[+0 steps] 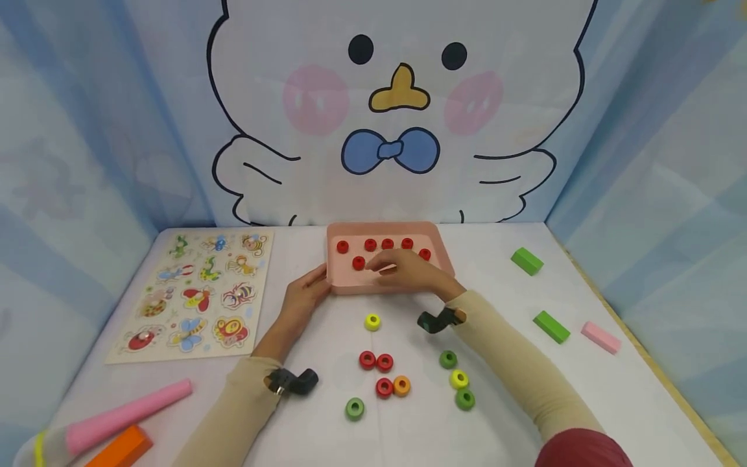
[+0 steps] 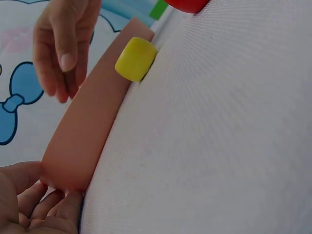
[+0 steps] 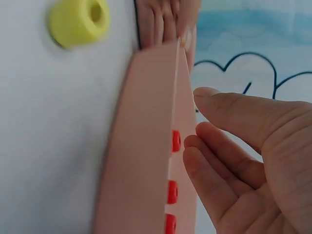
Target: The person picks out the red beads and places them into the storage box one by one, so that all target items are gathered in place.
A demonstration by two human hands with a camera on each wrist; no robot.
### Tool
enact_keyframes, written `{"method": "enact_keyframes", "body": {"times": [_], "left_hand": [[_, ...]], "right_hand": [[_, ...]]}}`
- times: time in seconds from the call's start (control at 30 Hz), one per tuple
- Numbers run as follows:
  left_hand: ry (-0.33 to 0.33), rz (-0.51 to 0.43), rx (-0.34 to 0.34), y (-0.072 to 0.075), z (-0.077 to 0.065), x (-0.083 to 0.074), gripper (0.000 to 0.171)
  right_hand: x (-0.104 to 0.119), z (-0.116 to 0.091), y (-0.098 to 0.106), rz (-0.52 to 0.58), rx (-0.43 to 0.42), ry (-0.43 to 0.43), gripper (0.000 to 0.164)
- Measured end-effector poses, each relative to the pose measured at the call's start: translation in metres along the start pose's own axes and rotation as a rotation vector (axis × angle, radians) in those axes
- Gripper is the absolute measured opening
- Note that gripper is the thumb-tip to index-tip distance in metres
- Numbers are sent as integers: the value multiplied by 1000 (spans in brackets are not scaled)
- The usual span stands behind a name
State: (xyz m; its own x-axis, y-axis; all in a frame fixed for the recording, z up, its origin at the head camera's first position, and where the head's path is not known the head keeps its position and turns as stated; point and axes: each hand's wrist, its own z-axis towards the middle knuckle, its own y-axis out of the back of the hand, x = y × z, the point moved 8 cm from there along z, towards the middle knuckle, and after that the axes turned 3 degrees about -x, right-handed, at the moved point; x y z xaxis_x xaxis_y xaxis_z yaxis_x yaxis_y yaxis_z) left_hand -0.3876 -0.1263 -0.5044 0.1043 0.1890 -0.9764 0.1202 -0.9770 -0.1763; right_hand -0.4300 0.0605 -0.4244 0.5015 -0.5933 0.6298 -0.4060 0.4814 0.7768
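A shallow pink tray (image 1: 350,290) stands at the back of the table with several red beads (image 1: 342,246) in it. My left hand (image 1: 301,303) grips the tray's left front corner; in the left wrist view its thumb and curled fingers (image 2: 53,207) lie against that corner. Over the tray hovers my right hand (image 1: 408,269), its fingertips close to one red bead (image 1: 358,263). In the right wrist view, the right hand's (image 3: 239,161) thumb and fingers are apart and I see nothing between them.
In front of the tray lie a yellow bead (image 1: 372,322), red beads (image 1: 367,360), an orange bead (image 1: 401,386) and green beads (image 1: 354,408). An insect picture board (image 1: 192,295) is at left, near a pink stick (image 1: 128,415) and orange block (image 1: 122,447). Green blocks (image 1: 527,261) and a pink block (image 1: 601,337) lie right.
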Motion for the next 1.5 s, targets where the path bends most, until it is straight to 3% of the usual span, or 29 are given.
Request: {"method": "enact_keyframes", "body": {"times": [0.17,0.4,0.57,0.77,0.9,1.0,1.27,1.37,1.5], "left_hand": [[-9,0,-5,1,1,-6,50],[-25,-12,1,3,1,-5,50],[-22,-25,8,-1,3,-3,50],[-21,-15,-2,-3,3,-4,49],[-16,-35,-4,-2,2,-2,49],[-17,-38,-3,1,2,-1,49],[-36,-33,20,-1,5,-4,51],[-13,-35,30,-4,3,-2,52],[-12,-23,15,-2,0,-1,52]], "right_hand": [[13,-41,-11,57,59,107,33],[26,-80,-31,171,121,195,32],[25,-102,-59,232,259,168,28],[22,-107,-68,229,263,124,26],[20,-104,-67,183,257,133,23],[20,-94,-52,151,220,141,23],[10,-38,24,-2,-67,109,30],[0,-18,34,-63,-117,72,30],[-12,7,34,-56,-107,11,32]]}}
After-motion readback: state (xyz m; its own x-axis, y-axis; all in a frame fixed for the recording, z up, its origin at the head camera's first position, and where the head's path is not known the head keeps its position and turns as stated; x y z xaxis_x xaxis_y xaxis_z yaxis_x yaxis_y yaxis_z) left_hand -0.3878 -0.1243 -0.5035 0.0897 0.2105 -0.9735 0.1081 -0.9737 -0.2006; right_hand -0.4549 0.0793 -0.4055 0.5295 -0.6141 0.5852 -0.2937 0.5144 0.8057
